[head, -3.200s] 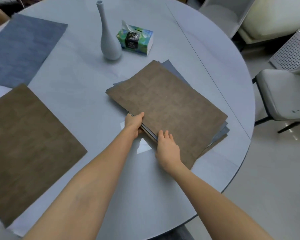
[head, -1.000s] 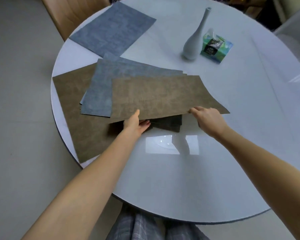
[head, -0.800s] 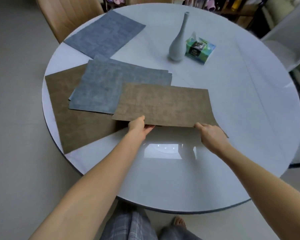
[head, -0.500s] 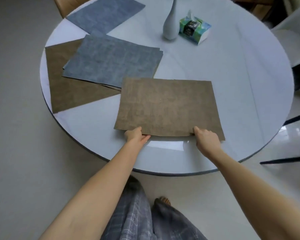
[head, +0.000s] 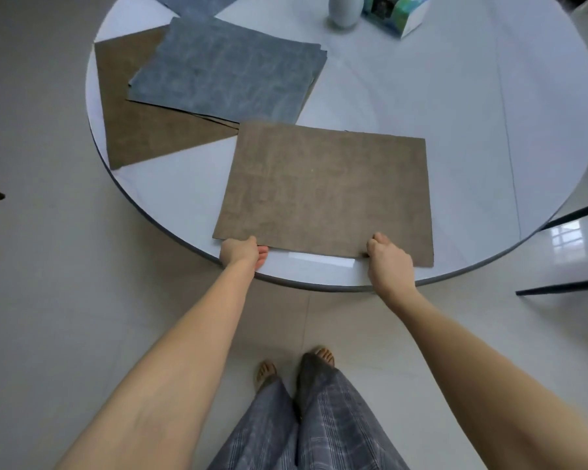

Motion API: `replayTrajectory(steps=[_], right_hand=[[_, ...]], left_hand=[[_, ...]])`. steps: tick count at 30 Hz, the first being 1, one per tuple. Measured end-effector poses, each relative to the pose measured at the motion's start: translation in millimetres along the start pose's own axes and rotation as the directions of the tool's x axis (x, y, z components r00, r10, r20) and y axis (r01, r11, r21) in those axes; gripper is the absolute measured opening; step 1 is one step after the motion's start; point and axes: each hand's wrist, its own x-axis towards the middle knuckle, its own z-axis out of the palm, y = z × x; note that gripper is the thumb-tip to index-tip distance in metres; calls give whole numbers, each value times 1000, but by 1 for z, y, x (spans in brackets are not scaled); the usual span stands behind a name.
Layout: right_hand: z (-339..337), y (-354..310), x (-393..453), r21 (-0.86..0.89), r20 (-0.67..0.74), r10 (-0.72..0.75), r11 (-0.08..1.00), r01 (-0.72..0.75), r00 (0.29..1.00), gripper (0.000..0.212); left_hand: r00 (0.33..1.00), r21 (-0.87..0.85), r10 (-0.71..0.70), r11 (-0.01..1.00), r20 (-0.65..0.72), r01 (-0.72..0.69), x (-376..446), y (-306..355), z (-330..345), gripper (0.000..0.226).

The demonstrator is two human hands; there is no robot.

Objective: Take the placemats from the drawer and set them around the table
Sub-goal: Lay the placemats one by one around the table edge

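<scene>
A brown placemat [head: 323, 188] lies flat at the near edge of the round grey table [head: 455, 106]. My left hand [head: 240, 251] pinches its near left corner and my right hand [head: 387, 259] grips its near edge toward the right. Farther left, a small stack of placemats with a blue-grey one on top [head: 224, 66] rests over another brown placemat [head: 143, 130]. A further blue-grey placemat [head: 197, 3] is cut off at the top edge.
A white vase [head: 343, 8] and a tissue box [head: 396, 10] stand at the far middle of the table. Black chair legs [head: 564, 283] show at the right. My legs and feet [head: 299, 401] stand on the tiled floor just before the table rim.
Both hands drew the brown placemat off the stack and toward the near table edge, laying it flat there. The stack stayed over the left brown placemat. I stepped back.
</scene>
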Motion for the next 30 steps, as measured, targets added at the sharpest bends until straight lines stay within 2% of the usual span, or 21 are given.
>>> replayTrajectory(steps=[5, 19, 30], right_hand=[[12, -4, -7, 104, -64, 39, 994, -32, 997, 17], [26, -12, -23, 103, -113, 86, 992, -74, 990, 20], [30, -18, -26, 142, -174, 96, 987, -71, 980, 25]], left_hand=[[1000, 4, 9, 1000, 24, -9, 4, -7, -5, 29], [995, 8, 93, 996, -26, -93, 7, -28, -13, 33], [993, 39, 103, 994, -48, -101, 4, -26, -13, 23]])
